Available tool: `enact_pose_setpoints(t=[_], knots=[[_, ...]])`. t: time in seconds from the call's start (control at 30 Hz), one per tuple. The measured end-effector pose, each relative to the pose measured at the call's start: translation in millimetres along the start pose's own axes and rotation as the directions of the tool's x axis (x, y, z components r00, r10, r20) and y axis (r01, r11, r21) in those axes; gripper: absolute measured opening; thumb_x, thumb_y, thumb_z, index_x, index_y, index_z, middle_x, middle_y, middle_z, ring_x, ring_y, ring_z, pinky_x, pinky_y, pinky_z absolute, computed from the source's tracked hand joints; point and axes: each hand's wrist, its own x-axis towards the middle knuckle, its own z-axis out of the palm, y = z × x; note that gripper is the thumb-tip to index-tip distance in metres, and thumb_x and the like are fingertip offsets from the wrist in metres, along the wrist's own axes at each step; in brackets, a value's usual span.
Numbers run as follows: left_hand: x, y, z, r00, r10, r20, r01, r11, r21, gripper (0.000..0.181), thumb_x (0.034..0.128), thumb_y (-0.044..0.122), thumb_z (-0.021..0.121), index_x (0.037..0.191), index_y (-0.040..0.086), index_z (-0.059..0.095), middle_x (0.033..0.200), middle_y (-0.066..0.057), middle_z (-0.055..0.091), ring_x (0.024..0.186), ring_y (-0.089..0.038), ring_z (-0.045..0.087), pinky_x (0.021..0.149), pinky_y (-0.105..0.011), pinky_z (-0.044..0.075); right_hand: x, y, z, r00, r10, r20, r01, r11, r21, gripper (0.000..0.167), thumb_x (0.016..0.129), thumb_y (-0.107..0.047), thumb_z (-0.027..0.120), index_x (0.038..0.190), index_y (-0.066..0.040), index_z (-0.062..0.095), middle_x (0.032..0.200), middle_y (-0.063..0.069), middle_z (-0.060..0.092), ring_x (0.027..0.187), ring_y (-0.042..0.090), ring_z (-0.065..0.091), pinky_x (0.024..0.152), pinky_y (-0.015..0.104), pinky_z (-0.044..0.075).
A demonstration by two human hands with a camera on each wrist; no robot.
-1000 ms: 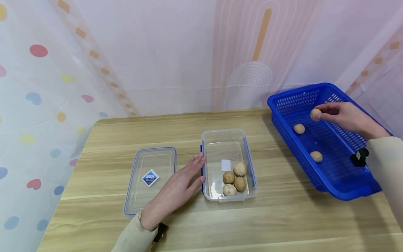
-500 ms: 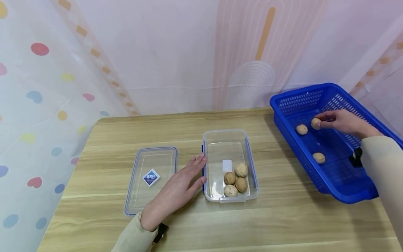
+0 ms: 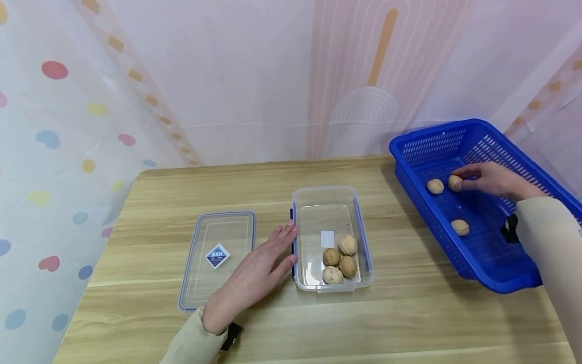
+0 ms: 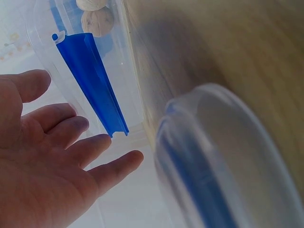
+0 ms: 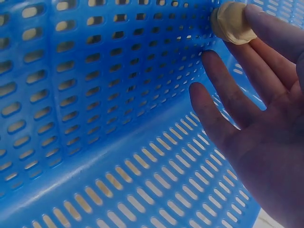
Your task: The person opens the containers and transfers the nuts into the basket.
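My right hand (image 3: 493, 179) reaches into the blue plastic basket (image 3: 500, 287) at the right. Its thumb and fingertips pinch a walnut (image 3: 454, 183), low over the basket floor; the right wrist view also shows this walnut (image 5: 232, 23) between them. Two more lie in the basket: one walnut (image 3: 435, 186) just left of the held one, another walnut (image 3: 460, 227) nearer the front. With fingers extended, my left hand (image 3: 254, 273) rests against the left side of a clear lidless container (image 3: 325, 191). Several walnuts (image 3: 347, 266) sit in that container's front right corner.
A clear lid (image 3: 200, 283) with a blue-edged rim lies flat to the left, partly behind my left wrist. The container's blue side latch (image 4: 92, 80) hangs beside my left fingers. A patterned curtain (image 3: 254, 91) backs the wooden table (image 3: 409, 323).
My right hand has lowered with the walnut toward the basket floor, beside the other walnut. The left hand keeps its place at the container.
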Motion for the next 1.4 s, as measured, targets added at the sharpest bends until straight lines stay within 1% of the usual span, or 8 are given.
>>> enact_pose_setpoints(t=[0.47, 0.77, 0.9, 1.0, 1.07, 1.13, 1.23, 1.4], knots=[[4.8, 0.3, 1.4, 1.000, 0.002, 0.004, -0.002, 1.000, -0.006, 0.059, 0.1079, 0.030, 0.056, 0.158, 0.005, 0.038, 0.168, -0.006, 0.026, 0.153, -0.035, 0.029, 0.122, -0.056, 0.027, -13.9, -9, -18, 0.999, -0.015, 0.051, 0.016, 1.000, -0.024, 0.060, 0.108, -0.022, 0.058, 0.149, 0.017, 0.038, 0.149, 0.045, 0.036, 0.133, 0.063, 0.037, 0.103, 0.074, 0.039], [6.5, 0.8, 1.5, 1.000, 0.008, -0.006, -0.008, 1.000, 0.003, 0.059, 0.1079, 0.030, 0.057, 0.158, 0.004, 0.039, 0.168, -0.008, 0.027, 0.153, -0.035, 0.029, 0.122, -0.056, 0.028, -34.3, -38, -35, 0.996, -0.013, -0.086, 0.010, 1.000, -0.030, 0.063, 0.110, -0.036, 0.049, 0.150, 0.013, 0.041, 0.146, 0.042, 0.045, 0.128, 0.058, 0.048, 0.101, 0.070, 0.044], [7.1, 1.1, 0.4, 1.000, 0.006, -0.007, -0.006, 1.000, 0.003, 0.059, 0.1079, 0.030, 0.057, 0.158, 0.004, 0.038, 0.167, -0.007, 0.028, 0.152, -0.035, 0.030, 0.122, -0.056, 0.028, -48.3, -50, -34, 0.985, -0.044, -0.169, 0.039, 0.999, -0.034, 0.058, 0.110, -0.034, 0.050, 0.148, 0.010, 0.046, 0.143, 0.039, 0.051, 0.125, 0.056, 0.052, 0.089, 0.025, 0.056], [7.8, 1.3, 0.1, 1.000, 0.004, -0.008, -0.004, 1.000, 0.000, 0.059, 0.1079, 0.030, 0.057, 0.158, 0.005, 0.038, 0.167, -0.006, 0.028, 0.153, -0.035, 0.030, 0.122, -0.056, 0.028, -57.8, -59, -31, 0.969, -0.083, -0.234, 0.075, 0.996, -0.045, 0.053, 0.110, -0.031, 0.053, 0.146, 0.008, 0.052, 0.139, 0.036, 0.056, 0.121, 0.053, 0.056, 0.069, 0.000, 0.038], [8.1, 1.6, 0.1, 1.000, 0.001, -0.008, -0.001, 1.000, -0.004, 0.059, 0.1079, 0.030, 0.057, 0.158, 0.005, 0.038, 0.167, -0.006, 0.028, 0.153, -0.035, 0.029, 0.122, -0.056, 0.028, -64.4, -66, -27, 0.955, -0.110, -0.277, 0.101, 0.994, -0.048, 0.050, 0.109, -0.030, 0.055, 0.144, 0.005, 0.055, 0.136, 0.034, 0.059, 0.117, 0.039, 0.063, 0.070, -0.004, 0.035], [8.4, 1.7, 0.4, 1.000, -0.001, -0.007, 0.001, 1.000, -0.006, 0.059, 0.1079, 0.030, 0.057, 0.158, 0.005, 0.038, 0.167, -0.005, 0.027, 0.153, -0.035, 0.029, 0.122, -0.056, 0.028, -71.3, -72, -23, 0.940, -0.134, -0.314, 0.129, 0.991, -0.036, 0.047, 0.108, -0.028, 0.057, 0.143, 0.004, 0.057, 0.135, 0.032, 0.061, 0.111, 0.012, 0.066, 0.071, -0.006, 0.035], [8.7, 1.9, 0.5, 1.000, -0.002, -0.006, 0.002, 1.000, -0.009, 0.059, 0.1079, 0.030, 0.057, 0.158, 0.006, 0.038, 0.168, -0.005, 0.027, 0.153, -0.035, 0.029, 0.122, -0.056, 0.028, -82.8, -82, -16, 0.922, -0.139, -0.360, 0.148, 0.989, -0.003, 0.043, 0.108, -0.027, 0.058, 0.142, 0.000, 0.060, 0.135, 0.030, 0.062, 0.097, -0.021, 0.051, 0.072, -0.006, 0.037], [9.5, 2.6, 0.6, 1.000, 0.000, -0.008, 0.000, 1.000, -0.010, 0.059, 0.1078, 0.029, 0.057, 0.158, 0.005, 0.039, 0.167, -0.005, 0.028, 0.153, -0.034, 0.030, 0.122, -0.055, 0.028, -101.5, -101, -6, 0.902, -0.110, -0.418, 0.138, 0.990, 0.038, 0.041, 0.106, -0.028, 0.061, 0.141, -0.006, 0.063, 0.136, 0.027, 0.063, 0.092, -0.028, 0.046, 0.071, -0.005, 0.038]])
